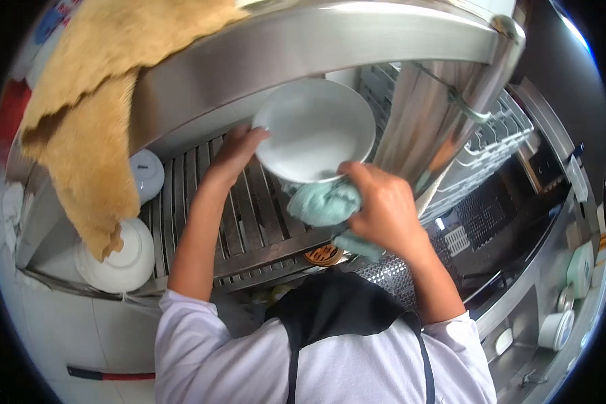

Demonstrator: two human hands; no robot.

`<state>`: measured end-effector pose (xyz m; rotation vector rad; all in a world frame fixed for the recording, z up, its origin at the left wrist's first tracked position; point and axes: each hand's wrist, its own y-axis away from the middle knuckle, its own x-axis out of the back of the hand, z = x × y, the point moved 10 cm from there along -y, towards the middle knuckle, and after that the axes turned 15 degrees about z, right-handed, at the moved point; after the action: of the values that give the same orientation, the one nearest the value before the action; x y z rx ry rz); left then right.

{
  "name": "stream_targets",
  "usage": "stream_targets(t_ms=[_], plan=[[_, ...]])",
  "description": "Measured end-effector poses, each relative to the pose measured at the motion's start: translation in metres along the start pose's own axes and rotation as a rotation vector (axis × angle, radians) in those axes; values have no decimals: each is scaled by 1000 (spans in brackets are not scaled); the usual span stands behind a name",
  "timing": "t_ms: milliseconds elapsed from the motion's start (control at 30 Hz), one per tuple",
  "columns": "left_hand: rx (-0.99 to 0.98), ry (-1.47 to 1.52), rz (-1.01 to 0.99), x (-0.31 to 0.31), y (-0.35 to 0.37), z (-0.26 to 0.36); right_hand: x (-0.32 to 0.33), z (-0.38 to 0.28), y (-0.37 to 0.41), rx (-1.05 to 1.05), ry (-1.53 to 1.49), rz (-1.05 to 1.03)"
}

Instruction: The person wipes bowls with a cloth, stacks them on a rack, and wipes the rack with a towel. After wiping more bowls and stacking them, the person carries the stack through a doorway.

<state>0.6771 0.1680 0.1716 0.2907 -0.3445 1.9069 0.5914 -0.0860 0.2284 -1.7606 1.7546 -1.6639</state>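
A white bowl [313, 128] is held tilted above a slatted metal rack, its smooth inside facing me. My left hand [239, 151] grips the bowl's left rim, thumb over the edge and the other fingers hidden behind it. At the lower right rim is my right hand [384, 202], its thumb on the edge. Bunched in that same hand is a pale green cloth [324, 202], pressed against the underside of the bowl, with a loose end hanging below. The right fingers are partly hidden by the cloth.
White plates [118, 259] stand upside down at the rack's [249, 222] left end. A tan cloth [94, 135] drapes over the steel shelf edge [303, 40] above. Right of a steel post [475, 87] stands a grey dish crate [498, 135]. A white tub [555, 330] sits at far right.
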Motion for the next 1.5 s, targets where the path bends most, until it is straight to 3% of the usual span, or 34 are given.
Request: stream_targets(t_ms=[200, 367, 567, 733, 867, 933, 1000, 1033, 1100, 1200, 1267, 1400, 1500], plan=[[31, -242, -209, -40, -54, -55, -21, 25, -16, -208, -10, -289], [10, -239, -119, -40, -61, -65, -35, 30, -14, -214, -31, -423], [-10, -272, -124, -43, -64, -85, -13, 11, -8, -106, -138, -297], [4, -194, -26, -37, -62, -87, -8, -5, 34, -29, -557, -271], [3, -212, -38, -38, -62, -91, -19, -6, 77, -166, -921, -395], [2, -159, -60, -41, -63, -91, -27, 13, 104, -275, -936, -400], [-131, -178, 30, -36, -65, -83, -34, 32, 124, -409, -908, -401], [-192, -196, 99, -24, -65, -79, -35, 36, 128, -492, -908, -410], [-119, -376, 177, 10, -52, -64, -21, 73, 169, -515, -817, -53], [-311, -520, 569, 99, -23, -45, -32, 100, 207, -897, -729, -197], [-407, -613, 829, 164, -3, -47, -26, 114, 228, -1014, -692, -187], [-395, -873, 1213, 305, 10, -79, -21, 130, 245, -1007, -709, -116], [-237, -1030, 1284, 390, 3, -122, -25, 134, 249, -998, -729, -107]])
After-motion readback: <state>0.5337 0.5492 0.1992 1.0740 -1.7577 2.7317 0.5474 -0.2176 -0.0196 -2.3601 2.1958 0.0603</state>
